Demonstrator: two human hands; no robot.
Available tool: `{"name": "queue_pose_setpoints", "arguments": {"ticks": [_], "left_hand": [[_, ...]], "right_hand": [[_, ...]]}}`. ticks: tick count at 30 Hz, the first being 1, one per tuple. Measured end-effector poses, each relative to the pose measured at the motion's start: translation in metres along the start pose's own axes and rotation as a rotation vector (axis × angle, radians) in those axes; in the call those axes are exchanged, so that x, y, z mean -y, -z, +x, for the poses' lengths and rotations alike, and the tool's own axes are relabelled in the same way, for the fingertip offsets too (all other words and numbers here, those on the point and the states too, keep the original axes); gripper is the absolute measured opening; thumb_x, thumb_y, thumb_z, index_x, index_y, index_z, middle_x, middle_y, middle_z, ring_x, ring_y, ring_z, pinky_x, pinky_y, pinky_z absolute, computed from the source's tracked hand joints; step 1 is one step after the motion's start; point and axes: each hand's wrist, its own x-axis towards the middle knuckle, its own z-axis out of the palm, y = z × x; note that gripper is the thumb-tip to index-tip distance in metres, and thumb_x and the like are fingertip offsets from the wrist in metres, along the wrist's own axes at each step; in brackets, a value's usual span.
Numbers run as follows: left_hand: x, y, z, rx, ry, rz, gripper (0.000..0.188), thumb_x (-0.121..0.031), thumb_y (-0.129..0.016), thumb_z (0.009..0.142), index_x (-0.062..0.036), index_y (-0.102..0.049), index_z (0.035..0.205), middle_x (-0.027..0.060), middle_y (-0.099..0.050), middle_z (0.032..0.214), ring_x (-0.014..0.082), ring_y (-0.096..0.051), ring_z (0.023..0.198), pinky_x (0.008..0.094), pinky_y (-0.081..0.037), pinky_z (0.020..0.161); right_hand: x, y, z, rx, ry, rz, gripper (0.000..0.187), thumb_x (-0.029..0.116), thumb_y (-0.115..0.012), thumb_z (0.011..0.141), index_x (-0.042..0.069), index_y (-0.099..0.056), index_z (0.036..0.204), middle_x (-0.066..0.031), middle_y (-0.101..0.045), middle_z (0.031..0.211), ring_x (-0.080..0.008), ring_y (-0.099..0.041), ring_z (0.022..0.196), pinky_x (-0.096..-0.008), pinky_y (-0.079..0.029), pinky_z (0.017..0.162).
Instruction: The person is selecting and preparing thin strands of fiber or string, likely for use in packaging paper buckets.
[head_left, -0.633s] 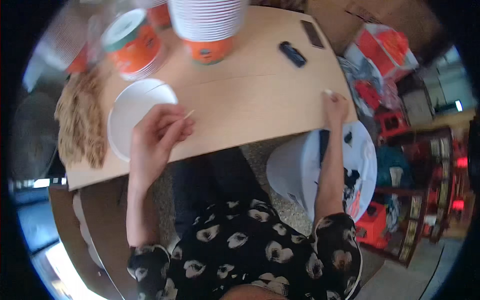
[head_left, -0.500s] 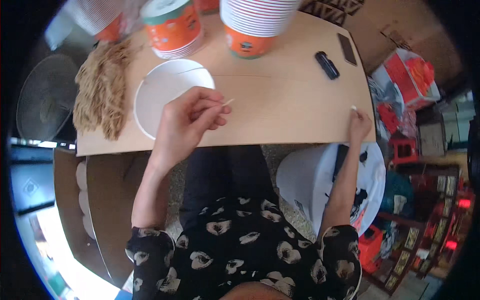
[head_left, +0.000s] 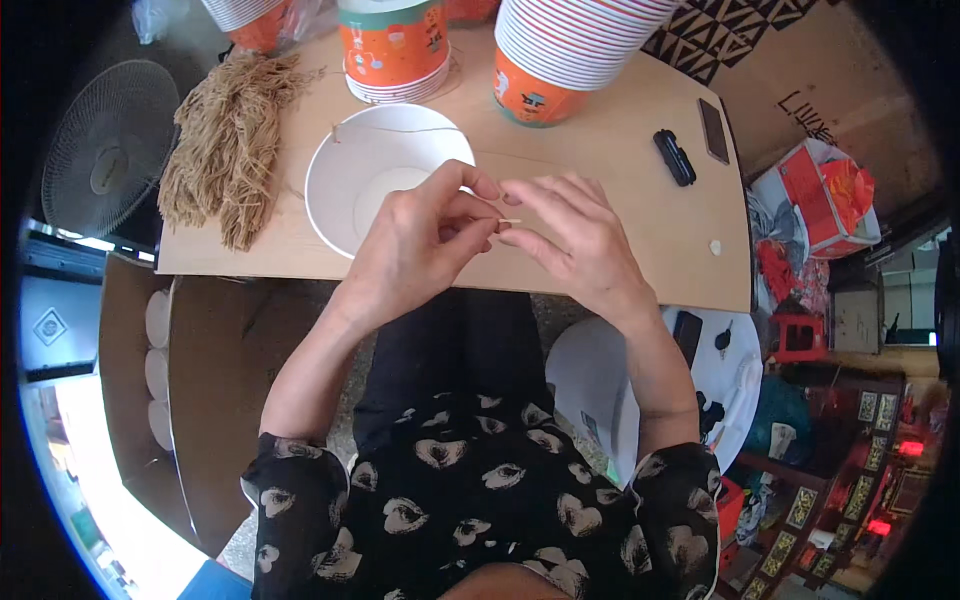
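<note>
My left hand (head_left: 405, 235) is closed, pinching a thin pale stick-like piece (head_left: 511, 221) that pokes out past its fingertips. Facing it, my right hand (head_left: 585, 240) has thumb and fingers apart around the free end of that piece; I see no grip on it. Behind my left hand stands a large white paper bucket (head_left: 335, 195), its mouth partly hidden by the hand. A thin brown strand (head_left: 400, 131) crosses its far rim. To the right, a small white lump (head_left: 715, 247) lies on the table.
A tan bundle of strands (head_left: 228, 145) lies at the table's (head_left: 600, 140) left. Orange paper buckets (head_left: 395, 50) and a tall bucket stack (head_left: 545, 90) stand behind. A black clip-like object (head_left: 674, 158) and phone (head_left: 713, 130) lie right. A white round stool (head_left: 745, 385) stands below.
My right hand has left the white lump at the table's right edge and come over to my left hand, its fingers spread. The left hand keeps the pale piece.
</note>
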Motion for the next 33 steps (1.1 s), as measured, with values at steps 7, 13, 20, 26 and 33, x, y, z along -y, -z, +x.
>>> {"name": "queue_pose_setpoints", "arguments": {"ticks": [7,13,20,26,33], "left_hand": [[-0.002,0.004,-0.001,0.031,-0.006,0.045,0.02,0.002,-0.061,0.092,0.0039,-0.054,0.11,0.0109,-0.072,0.087,0.0139,-0.071,0.08,0.026,-0.057,0.07],[0.01,0.008,0.003,0.057,0.032,-0.154,0.012,-0.001,-0.066,0.091,0.0063,-0.062,0.1,0.0104,-0.072,0.081,0.0123,-0.07,0.078,0.0265,-0.057,0.069],[0.011,0.009,0.006,0.066,0.008,-0.198,0.013,-0.006,-0.062,0.096,0.0067,-0.064,0.096,0.0065,-0.069,0.081,0.0099,-0.066,0.077,0.025,-0.057,0.07],[0.005,0.013,0.005,0.086,0.084,-0.146,0.014,-0.007,-0.06,0.098,0.0058,-0.064,0.097,0.006,-0.069,0.083,0.01,-0.067,0.079,0.0251,-0.057,0.072],[0.009,0.024,0.007,0.134,0.179,-0.366,0.014,-0.012,-0.058,0.1,0.0014,-0.062,0.104,0.0069,-0.069,0.09,0.0109,-0.066,0.083,0.0244,-0.054,0.075]], "right_hand": [[0.0,-0.008,0.007,-0.01,0.07,-0.014,0.011,0.008,-0.074,0.08,0.004,-0.065,0.085,-0.0057,-0.062,0.075,-0.0253,-0.057,0.075,-0.0381,-0.042,0.074],[-0.001,-0.011,0.018,0.028,0.025,0.046,0.016,0.009,-0.066,0.088,0.004,-0.059,0.074,-0.0078,-0.056,0.067,-0.0261,-0.052,0.066,-0.0369,-0.038,0.067],[-0.013,-0.021,0.022,0.07,-0.188,0.299,0.03,0.018,-0.058,0.098,-0.003,-0.057,0.076,-0.0085,-0.052,0.067,-0.0175,-0.049,0.065,-0.0324,-0.041,0.065],[-0.006,-0.009,0.022,0.16,-0.313,0.562,0.023,0.018,-0.06,0.098,-0.002,-0.063,0.086,-0.0019,-0.06,0.077,-0.0088,-0.054,0.075,-0.0256,-0.044,0.07],[-0.031,-0.011,0.013,-0.137,-0.441,0.768,0.016,0.009,-0.06,0.095,-0.002,-0.066,0.104,-0.0018,-0.066,0.092,-0.0067,-0.058,0.081,-0.0226,-0.047,0.076]]}}
